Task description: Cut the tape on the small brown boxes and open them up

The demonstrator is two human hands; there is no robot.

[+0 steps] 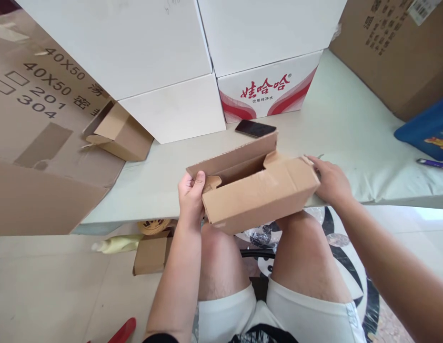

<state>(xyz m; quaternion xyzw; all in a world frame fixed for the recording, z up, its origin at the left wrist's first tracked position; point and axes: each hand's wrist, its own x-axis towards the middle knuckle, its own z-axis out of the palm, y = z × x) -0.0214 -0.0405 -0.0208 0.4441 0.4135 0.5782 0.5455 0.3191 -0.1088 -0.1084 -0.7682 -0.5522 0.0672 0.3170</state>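
Observation:
A long brown cardboard box (260,190) is held at the table's front edge, above my knees, with its top open and one long flap standing up on the far side. My left hand (193,190) grips its left end, thumb on the small end flap. At the opposite end, my right hand (330,180) is against the box's right side, its fingers partly hidden behind the corner. The part of the inside that shows is dark, and I cannot make out its bottom. Just behind the raised flap lies a black phone (255,128).
White cartons (171,109) are stacked at the back, beside a red-and-white carton (267,85). A small open box (126,133) and a large printed carton (46,143) stand left. On the right are a blue container (427,128), a pen (434,164) and a brown carton (393,57).

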